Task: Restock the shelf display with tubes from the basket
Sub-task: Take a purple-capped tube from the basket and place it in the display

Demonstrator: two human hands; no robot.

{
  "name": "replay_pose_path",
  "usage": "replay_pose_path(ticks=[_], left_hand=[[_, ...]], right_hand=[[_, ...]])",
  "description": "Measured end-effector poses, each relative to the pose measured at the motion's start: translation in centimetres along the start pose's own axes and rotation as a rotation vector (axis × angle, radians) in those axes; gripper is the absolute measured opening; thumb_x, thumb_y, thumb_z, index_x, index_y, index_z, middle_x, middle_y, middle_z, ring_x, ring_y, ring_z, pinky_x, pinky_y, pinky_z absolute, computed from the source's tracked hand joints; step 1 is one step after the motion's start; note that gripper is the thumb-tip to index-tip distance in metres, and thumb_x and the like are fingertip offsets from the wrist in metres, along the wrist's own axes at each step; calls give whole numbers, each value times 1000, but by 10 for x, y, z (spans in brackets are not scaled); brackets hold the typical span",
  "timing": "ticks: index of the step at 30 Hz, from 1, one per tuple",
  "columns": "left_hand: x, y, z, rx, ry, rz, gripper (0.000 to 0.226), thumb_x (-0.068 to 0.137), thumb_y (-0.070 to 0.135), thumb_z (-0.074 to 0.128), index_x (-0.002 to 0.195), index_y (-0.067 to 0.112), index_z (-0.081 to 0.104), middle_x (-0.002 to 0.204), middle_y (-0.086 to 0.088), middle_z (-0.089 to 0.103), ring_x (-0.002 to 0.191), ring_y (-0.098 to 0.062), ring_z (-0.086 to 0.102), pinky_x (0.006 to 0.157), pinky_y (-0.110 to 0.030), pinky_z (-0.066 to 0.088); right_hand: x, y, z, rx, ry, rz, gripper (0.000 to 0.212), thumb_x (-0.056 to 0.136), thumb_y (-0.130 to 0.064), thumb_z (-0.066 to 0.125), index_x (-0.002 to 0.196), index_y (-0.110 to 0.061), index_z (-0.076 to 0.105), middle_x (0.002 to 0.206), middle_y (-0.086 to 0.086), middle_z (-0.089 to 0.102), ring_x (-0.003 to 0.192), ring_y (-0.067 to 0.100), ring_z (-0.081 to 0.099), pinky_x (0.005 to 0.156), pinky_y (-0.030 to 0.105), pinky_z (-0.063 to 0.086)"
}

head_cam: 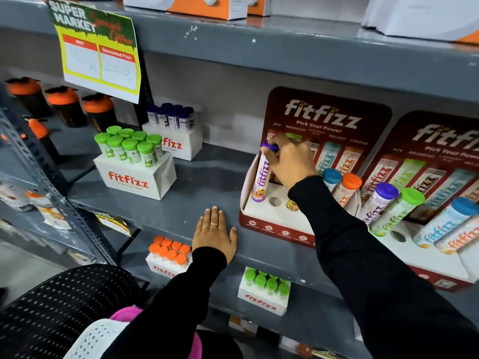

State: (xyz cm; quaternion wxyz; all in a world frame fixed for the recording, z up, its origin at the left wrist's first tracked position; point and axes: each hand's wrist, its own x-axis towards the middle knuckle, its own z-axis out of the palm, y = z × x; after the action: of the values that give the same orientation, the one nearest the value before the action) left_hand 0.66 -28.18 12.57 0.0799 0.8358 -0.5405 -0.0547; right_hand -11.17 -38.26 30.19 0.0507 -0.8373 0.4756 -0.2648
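Observation:
My right hand (290,161) grips the purple cap of a purple-capped fitfizz tube (261,177). The tube stands in the leftmost hole of the maroon fitfizz display stand (274,224) on the grey shelf (197,193). An empty round hole (274,201) lies just right of the tube, and a tube with a blue cap (332,177) and one with an orange cap (350,183) fill the stand's right side. My left hand (215,234) lies flat, fingers apart, on the shelf's front edge, holding nothing. A black perforated basket (64,307) sits at the lower left; no tubes show in it.
A second fitfizz stand (427,255) with several tubes stands to the right. White boxes of green-capped tubes (134,164) and dark-capped tubes (173,130) sit at the left. Orange-capped (168,257) and green-capped boxes (264,291) sit on the shelf below. A price sign (98,50) hangs above.

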Motion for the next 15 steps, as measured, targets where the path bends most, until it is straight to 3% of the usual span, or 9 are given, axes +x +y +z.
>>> replay_pose_path(ticks=[9,15], left_hand=[[0,1,-1,32,-14,-10,64,96,47,14,147,9,6,157,-7,3,145,-22,0,118,-35,2],[-14,-5,9,17,-32,-29,64,95,47,14,147,9,6,157,-7,3,145,-22,0,119,-35,2]], right_hand=[[-1,8,3,-13,51,-33,28,98,-27,48,112,-5,59,108,23,65,102,37,60,81,38,51],[-14,1,12,-177,-182,-117,27,97,-19,50,119,-5,58,117,20,65,107,37,59,86,39,54]])
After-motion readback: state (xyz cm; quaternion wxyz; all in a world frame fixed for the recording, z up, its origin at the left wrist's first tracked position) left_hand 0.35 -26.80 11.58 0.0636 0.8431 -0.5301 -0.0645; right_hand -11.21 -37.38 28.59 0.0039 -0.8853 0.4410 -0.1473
